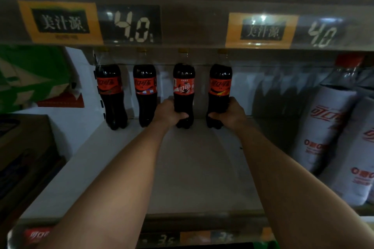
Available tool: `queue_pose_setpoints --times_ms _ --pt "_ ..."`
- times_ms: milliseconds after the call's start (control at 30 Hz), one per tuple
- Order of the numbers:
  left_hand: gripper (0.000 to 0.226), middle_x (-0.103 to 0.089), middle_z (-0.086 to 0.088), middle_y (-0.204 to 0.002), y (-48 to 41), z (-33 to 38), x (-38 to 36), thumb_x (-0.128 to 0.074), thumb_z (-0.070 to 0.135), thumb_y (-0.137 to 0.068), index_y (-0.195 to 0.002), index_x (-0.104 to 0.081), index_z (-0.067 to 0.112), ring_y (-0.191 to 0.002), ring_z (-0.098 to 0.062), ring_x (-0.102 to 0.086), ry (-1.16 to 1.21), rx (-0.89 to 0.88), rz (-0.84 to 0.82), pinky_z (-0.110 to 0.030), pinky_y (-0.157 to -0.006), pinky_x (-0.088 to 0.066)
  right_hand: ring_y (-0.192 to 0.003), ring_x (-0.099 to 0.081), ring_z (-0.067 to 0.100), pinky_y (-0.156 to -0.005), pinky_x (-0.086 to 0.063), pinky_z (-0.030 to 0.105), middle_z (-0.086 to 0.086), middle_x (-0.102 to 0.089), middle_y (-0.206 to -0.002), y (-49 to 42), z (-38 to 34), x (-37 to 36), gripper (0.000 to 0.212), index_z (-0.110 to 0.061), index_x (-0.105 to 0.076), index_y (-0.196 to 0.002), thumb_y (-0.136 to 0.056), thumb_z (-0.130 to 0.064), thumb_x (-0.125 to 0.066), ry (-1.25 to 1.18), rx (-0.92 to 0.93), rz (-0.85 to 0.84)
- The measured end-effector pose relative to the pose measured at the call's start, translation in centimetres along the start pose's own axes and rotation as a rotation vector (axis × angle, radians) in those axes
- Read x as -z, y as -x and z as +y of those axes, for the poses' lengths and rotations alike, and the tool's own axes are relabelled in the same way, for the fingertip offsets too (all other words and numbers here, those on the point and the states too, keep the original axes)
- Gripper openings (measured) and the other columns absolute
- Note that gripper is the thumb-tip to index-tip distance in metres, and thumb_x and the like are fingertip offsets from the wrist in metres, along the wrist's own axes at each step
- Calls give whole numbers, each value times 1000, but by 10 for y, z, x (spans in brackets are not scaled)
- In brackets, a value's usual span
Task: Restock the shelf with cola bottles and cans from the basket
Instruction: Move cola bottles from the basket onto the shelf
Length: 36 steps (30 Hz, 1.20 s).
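Note:
Several dark cola bottles with red labels stand upright in a row at the back of the white shelf (pixel 194 172). My left hand (pixel 169 114) grips the lower part of the third cola bottle (pixel 183 87). My right hand (pixel 230 114) grips the lower part of the fourth cola bottle (pixel 220 85). Two more cola bottles (pixel 110 91) (pixel 145 89) stand free to the left. The basket is out of view.
Big white-wrapped cola bottles (pixel 325 127) lean at the right side of the shelf. A price strip with orange tags (pixel 60 23) runs overhead. A brown cardboard box (pixel 22 147) sits at the left. A lower shelf edge (pixel 202 236) crosses the bottom.

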<state>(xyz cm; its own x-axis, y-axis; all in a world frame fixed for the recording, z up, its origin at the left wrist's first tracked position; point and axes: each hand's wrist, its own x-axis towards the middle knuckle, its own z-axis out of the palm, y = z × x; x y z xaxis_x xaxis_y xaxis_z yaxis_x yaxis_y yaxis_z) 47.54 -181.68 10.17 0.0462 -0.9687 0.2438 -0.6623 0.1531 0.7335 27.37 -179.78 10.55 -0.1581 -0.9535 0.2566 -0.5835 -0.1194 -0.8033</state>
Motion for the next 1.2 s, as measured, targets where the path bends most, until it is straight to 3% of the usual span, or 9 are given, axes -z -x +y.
queue_pose_setpoints --times_ms 200,400,667,833,1000,1200 --pt "61 -60 -11 -130 0 0 2 -78 17 -77 -132 -53 9 -122 -26 -55 -7 -25 -19 -39 -106 -42 -125 -51 28 -98 -42 33 12 -54 -136 1 0 0 73 -7 -41 -137 -76 -16 -80 -28 4 2" --pt "58 -59 -12 -132 3 1 1 -75 14 -80 -133 -52 9 -125 -27 -53 10 -48 -24 -37 -107 -40 -118 -57 27 -88 -45 29 9 -60 -125 0 3 -3 67 -7 -47 -131 -75 -18 -81 -43 3 -2" --pt "60 -55 -11 -136 10 2 -1 -71 11 -84 -138 -46 9 -128 -26 -50 115 -9 -24 -36 -108 -39 -125 -51 30 -93 -42 32 14 -53 -135 6 0 -3 68 -7 -35 -137 -82 -14 -75 -108 -37 -25" --pt "56 -57 -11 -134 17 6 -2 -71 11 -84 -135 -48 9 -127 -27 -51 199 21 -7 -41 -107 -41 -130 -47 31 -105 -41 41 14 -46 -144 9 -5 -1 86 -8 -20 -148 -83 -22 -74 -56 -74 -83" --pt "31 -61 -18 -112 33 12 7 -68 20 -87 -108 -57 1 -107 -31 -59 113 31 121 -28 -81 -44 -131 -46 30 -101 -40 35 15 -45 -145 23 -13 2 93 -3 -20 -146 -78 -27 -79 -199 -74 -9" --pt "38 -60 -12 -114 78 29 23 -65 17 -89 -123 -52 5 -110 -25 -57 309 44 301 -28 -90 -43 -124 -50 30 -86 -39 26 18 -48 -136 60 -27 3 78 -1 -32 -138 -80 -26 -76 -237 -39 183"
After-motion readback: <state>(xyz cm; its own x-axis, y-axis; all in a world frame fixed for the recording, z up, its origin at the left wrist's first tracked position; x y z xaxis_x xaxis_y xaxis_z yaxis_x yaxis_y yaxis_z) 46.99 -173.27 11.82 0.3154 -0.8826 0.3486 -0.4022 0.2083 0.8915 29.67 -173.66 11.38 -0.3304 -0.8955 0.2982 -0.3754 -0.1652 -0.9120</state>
